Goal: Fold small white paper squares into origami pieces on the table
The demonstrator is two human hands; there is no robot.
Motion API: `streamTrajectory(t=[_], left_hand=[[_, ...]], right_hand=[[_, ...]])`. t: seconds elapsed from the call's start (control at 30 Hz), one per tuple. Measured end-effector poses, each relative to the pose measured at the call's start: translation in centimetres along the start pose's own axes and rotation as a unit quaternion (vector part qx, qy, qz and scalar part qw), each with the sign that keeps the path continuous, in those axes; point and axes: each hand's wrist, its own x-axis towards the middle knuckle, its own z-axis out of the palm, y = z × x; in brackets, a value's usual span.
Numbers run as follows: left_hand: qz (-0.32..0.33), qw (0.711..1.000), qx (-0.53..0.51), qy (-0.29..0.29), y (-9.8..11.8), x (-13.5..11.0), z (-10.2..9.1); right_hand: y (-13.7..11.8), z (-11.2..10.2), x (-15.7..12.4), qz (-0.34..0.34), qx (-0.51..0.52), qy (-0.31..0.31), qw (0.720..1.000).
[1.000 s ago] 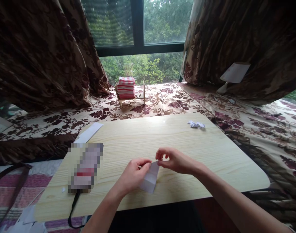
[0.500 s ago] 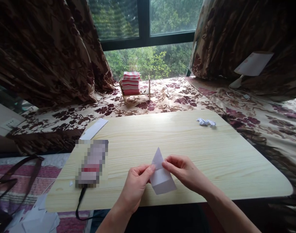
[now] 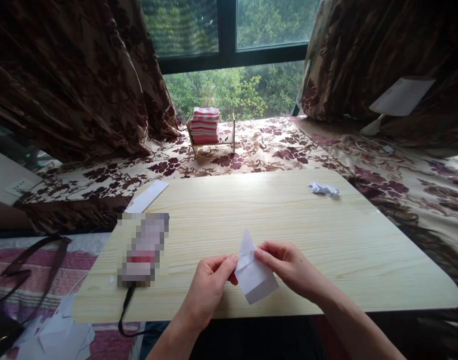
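Note:
A white folded paper (image 3: 253, 272) with a pointed top is held just above the light wooden table (image 3: 326, 240), near its front edge. My left hand (image 3: 209, 287) pinches the paper's left side with thumb and fingertips. My right hand (image 3: 289, 267) pinches its right side, fingers closed on the fold. Both forearms come in from the bottom of the view.
A blurred flat object (image 3: 142, 250) with a black cable lies on the table's left. A white paper strip (image 3: 148, 196) sits at the back left edge, a crumpled paper bit (image 3: 324, 189) at the back right. A small wooden rack with striped cloths (image 3: 206, 127) stands by the window. Paper scraps (image 3: 56, 335) lie lower left.
The paper was turned from hanging down between my hands to pointing up, and both hands drew nearer the table's front edge. In the last half second it tilted slightly.

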Motion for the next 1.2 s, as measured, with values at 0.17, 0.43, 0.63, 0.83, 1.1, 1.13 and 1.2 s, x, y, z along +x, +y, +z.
streamTrajectory(t=[0.17,0.43,0.63,0.83,1.1,1.13,1.2], left_hand=[[-0.01,1.0,-0.001,-0.014,0.1,0.0,0.1],[-0.012,1.0,-0.006,-0.013,-0.1,0.0,0.6],[0.013,0.999,-0.007,0.052,-0.1,0.3,0.9],[0.022,0.996,-0.009,0.086,-0.7,0.4,1.0],[0.024,0.995,0.005,0.097,-0.7,0.2,1.1],[0.026,0.995,0.008,0.097,-0.7,0.1,1.2],[0.034,0.995,0.013,0.093,-0.6,0.0,1.3]], right_hand=[[0.2,0.1,0.0,0.024,0.031,0.01,0.999],[0.5,1.1,0.1,0.04,0.073,0.032,0.996],[0.5,1.2,-0.2,0.019,0.069,0.02,0.997],[0.9,1.0,-0.7,-0.012,0.04,0.032,0.999],[0.8,1.3,-1.0,-0.025,0.021,0.026,0.999],[0.7,1.4,-1.0,-0.026,0.021,0.027,0.999],[0.5,1.5,-1.0,-0.025,0.024,0.034,0.999]])
